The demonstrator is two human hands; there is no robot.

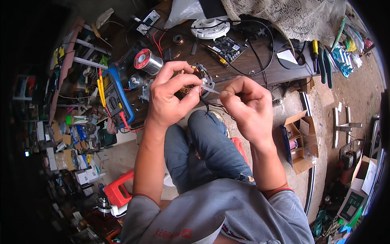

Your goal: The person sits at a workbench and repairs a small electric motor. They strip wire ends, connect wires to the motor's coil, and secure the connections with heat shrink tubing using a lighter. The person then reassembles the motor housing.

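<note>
Above the table's near edge, my left hand [172, 91] is closed around a round motor part [206, 77] with a metal body and copper windings [186, 88]. Its fingers hide much of that part. Dark wires [215, 106] hang from it toward my knees. My right hand [248, 101] is closed, pinching one end of a thin whitish strip [211, 89] between thumb and forefinger. The strip's other end reaches the motor part by my left thumb and fingertip; whether it is attached there I cannot tell.
On the wooden table [254, 65] lie a solder spool [150, 62], a blue multimeter [118, 99] with probes, a circuit board [227, 51], a white round plate [210, 28] and a looped black cable. Pliers [323, 67] hang at the right edge. An open cardboard box [300, 140] sits on the floor.
</note>
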